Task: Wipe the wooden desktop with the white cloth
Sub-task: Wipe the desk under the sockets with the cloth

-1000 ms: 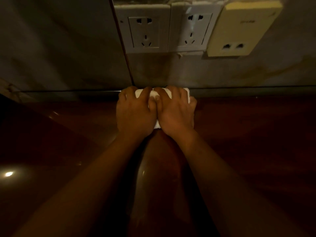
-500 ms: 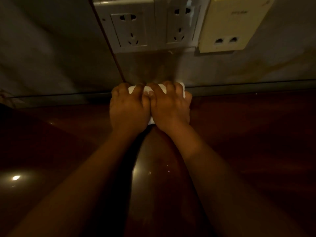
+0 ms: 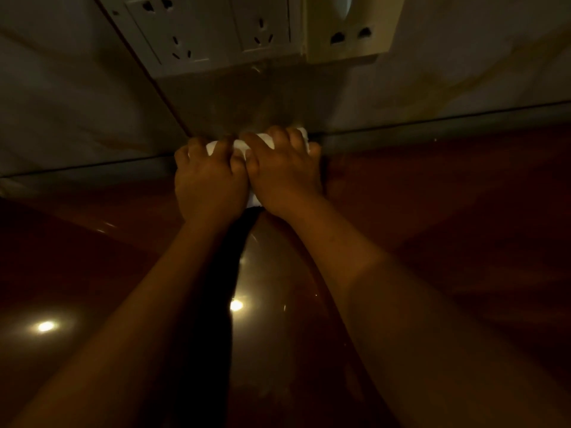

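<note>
Fingers (image 3: 216, 149) of both hands pressing folded white cloth (image 3: 265, 140), glossy wooden desktop (image 3: 432, 211)

Two bare forearms run up from the lower edge to the left hand (image 3: 210, 183) and the right hand (image 3: 282, 176). No sleeve shows on either arm as far as it is seen; wrists and fingers (image 3: 279, 135) carry no watch, band, ring or glove. Short nails; dim light hides finer detail
</note>
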